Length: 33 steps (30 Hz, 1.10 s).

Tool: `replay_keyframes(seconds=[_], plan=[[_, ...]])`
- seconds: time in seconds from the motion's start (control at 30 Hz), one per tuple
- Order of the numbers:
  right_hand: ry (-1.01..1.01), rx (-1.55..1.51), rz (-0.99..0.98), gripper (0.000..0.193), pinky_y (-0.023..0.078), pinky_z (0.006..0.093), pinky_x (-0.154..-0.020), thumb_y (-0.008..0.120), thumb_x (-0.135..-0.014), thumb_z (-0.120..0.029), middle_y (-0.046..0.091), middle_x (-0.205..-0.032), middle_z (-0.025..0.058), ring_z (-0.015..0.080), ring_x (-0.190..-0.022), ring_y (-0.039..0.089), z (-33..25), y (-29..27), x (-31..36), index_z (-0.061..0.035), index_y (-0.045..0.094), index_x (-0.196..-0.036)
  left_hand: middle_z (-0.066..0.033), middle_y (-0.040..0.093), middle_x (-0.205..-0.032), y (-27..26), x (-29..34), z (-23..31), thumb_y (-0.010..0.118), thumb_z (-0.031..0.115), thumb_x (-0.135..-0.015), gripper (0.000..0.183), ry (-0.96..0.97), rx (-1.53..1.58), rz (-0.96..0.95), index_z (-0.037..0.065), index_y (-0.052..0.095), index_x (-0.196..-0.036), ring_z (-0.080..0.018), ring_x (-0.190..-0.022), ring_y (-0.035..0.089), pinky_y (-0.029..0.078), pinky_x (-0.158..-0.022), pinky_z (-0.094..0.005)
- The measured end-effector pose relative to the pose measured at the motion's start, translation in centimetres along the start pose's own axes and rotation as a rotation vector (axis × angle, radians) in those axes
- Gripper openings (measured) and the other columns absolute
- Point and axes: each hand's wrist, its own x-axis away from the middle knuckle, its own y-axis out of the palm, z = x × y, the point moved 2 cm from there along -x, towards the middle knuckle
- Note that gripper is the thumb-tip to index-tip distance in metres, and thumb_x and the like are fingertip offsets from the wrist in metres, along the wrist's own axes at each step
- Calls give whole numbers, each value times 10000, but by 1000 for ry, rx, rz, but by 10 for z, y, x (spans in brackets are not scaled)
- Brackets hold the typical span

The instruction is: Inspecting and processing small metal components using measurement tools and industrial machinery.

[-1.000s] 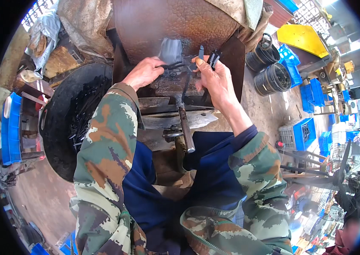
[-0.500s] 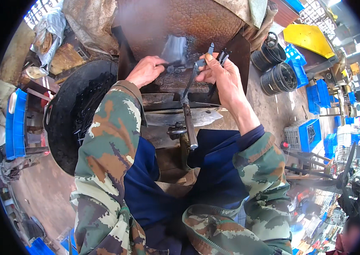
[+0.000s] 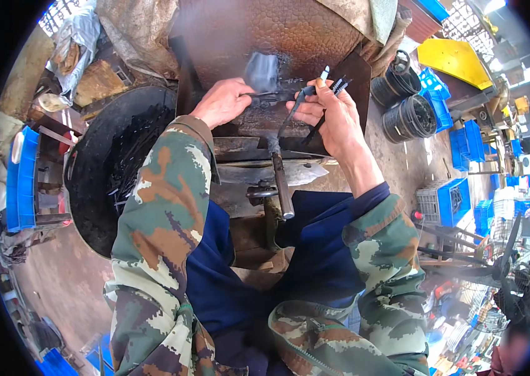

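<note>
My left hand (image 3: 222, 102) is closed, pinching a thin dark metal piece (image 3: 261, 95) that points right, just below a pale, blurred grinding wheel (image 3: 262, 72). Whether the piece touches the wheel I cannot tell. Opposite it, my right hand (image 3: 338, 122) grips several dark metal pieces. One is a long, curved grey piece (image 3: 303, 99) with a bright tip above the thumb. Beside it, slim pieces with ridged ends (image 3: 339, 85) stick out past the fingers. Brown, rough-surfaced metal (image 3: 315, 37) rises behind both hands.
On the left stands a wide black basin (image 3: 92, 182) with dark metal strips in it. A metal bar (image 3: 282, 185) juts toward me between my knees. Black buckets (image 3: 409, 118) and blue crates (image 3: 454, 200) stand to the right. A fan (image 3: 501, 269) is at the far right.
My left hand has shifted slightly right, and its piece now reaches toward my right hand. My right hand has moved a little right and turned its pieces, so the long one leans more.
</note>
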Motion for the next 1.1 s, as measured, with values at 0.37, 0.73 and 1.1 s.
replay_keyframes(seconds=[0.37,0.73,1.1], plan=[[53,-55,9,230,511,325,-518,692,-935,-260,499,-681,-11,106,-533,489,2,-9,15,-61,582,-906,-138,671,-885,-26,10,4,572,232,-926,287,-274,-76,151,0,681,-1055,-225,-761,605,482,-731,-344],[-598,1108,-560,367,519,388,-950,612,-771,21,664,-1177,138,334,-1119,630,24,-10,85,-68,662,-1124,-199,700,-977,-35,22,-22,538,323,-870,349,-497,132,200,62,701,-1036,-389,-986,646,479,-879,-428],[-683,1187,-626,401,538,396,-938,693,-744,22,644,-1236,130,332,-1145,625,32,-6,92,-56,639,-1133,-234,668,-1116,-31,15,-14,505,344,-858,364,-542,92,300,113,710,-1051,-440,-1099,593,450,-944,-471]])
